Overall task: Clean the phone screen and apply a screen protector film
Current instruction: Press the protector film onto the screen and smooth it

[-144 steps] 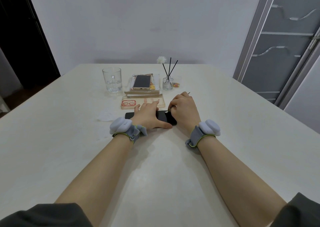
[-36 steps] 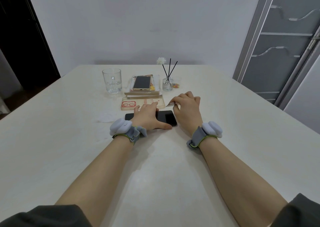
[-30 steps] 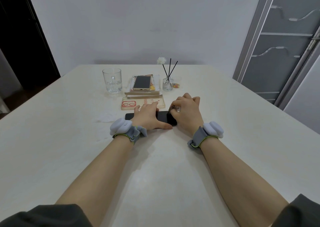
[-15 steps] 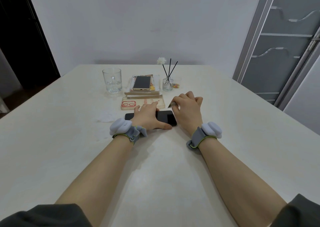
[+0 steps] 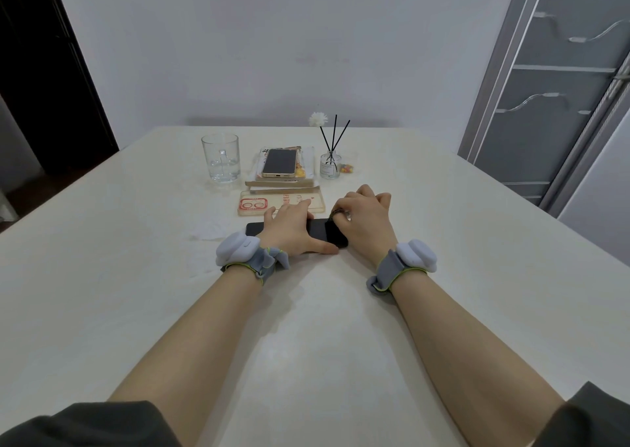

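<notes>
The black phone (image 5: pixel 322 232) lies flat on the counter (image 5: pixel 306 327), lengthwise left to right, just near of a clear case. The left hand (image 5: pixel 289 230) presses on it with fingers straight and spread, pinning it. The right hand (image 5: pixel 366 223) has its fingers curled, pinching a small piece (image 5: pixel 336 212) at the phone's right end; it is too small to identify. The step likely goes best with firm left-hand pressure, light short strokes, and fingertips off the bare glass.
</notes>
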Tool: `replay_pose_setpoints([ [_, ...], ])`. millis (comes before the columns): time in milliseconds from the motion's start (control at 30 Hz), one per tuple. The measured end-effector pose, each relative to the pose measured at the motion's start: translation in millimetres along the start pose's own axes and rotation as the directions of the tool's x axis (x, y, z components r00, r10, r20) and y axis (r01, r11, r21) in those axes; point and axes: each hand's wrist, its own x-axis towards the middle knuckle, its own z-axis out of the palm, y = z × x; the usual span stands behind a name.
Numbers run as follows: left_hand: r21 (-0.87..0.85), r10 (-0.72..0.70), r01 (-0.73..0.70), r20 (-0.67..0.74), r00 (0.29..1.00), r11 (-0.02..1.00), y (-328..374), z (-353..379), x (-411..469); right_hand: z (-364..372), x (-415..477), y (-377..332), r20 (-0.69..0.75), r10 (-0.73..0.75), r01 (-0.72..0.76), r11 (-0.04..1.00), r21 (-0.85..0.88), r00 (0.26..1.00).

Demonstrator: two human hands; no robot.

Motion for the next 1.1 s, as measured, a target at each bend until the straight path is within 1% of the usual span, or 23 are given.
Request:
replay_pose_setpoints([
  [67, 0.003, -0.001, 0.001, -0.001, 1.000, 1.000, 0.1, 0.1, 0.0, -0.4, -0.1, -0.5, -0.022, 0.004, -0.004, 1.000, 0.010, 1.000],
  [233, 0.005, 0.002, -0.002, -0.004, 1.000, 1.000, 0.2, 1.1, -1.2, 0.6, 0.6, -1.5, 0.036, -0.005, 0.006, 0.999, -0.039, 0.999],
  [367, 0.000, 0.003, -0.003, -0.004, 1.000, 1.000, 0.0, -0.2, -0.6, 0.0, 0.3, -1.9, -0.008, -0.002, 0.002, 1.000, -0.030, 1.000],
  [533, -0.003, 0.002, -0.002, -0.001, 1.000, 1.000, -0.3, 0.3, -0.2, 1.3, 0.2, -0.6, 0.032, -0.004, 0.006, 0.999, -0.052, 0.999],
  [567, -0.003, 0.001, -0.001, 0.001, 1.000, 1.000, -0.6, 0.4, -0.3, 1.9, 0.3, -0.3, 0.010, 0.005, -0.004, 0.998, -0.060, 1.000],
  [667, 0.000, -0.004, 0.004, 0.006, 1.000, 1.000, -0.7, 0.1, 0.1, 1.8, -0.1, 0.5, -0.149, 0.070, -0.077, 0.996, -0.044, 0.986],
  [733, -0.002, -0.004, 0.004, 0.003, 1.000, 1.000, -1.4, 0.0, -0.1, 1.9, -0.7, 0.7, -0.192, 0.102, -0.108, 0.994, -0.021, 0.976],
  [833, -0.002, 0.000, 0.000, 0.004, 1.000, 1.000, -1.3, 0.1, -0.3, 2.7, -0.9, 1.1, -0.151, 0.108, -0.110, 0.994, -0.011, 0.983],
  [1100, -0.009, 0.000, 0.000, 0.003, 1.000, 1.000, -0.6, 0.8, 0.0, 0.7, -0.1, 0.9, -0.069, 0.053, -0.053, 0.999, 0.005, 0.996],
])
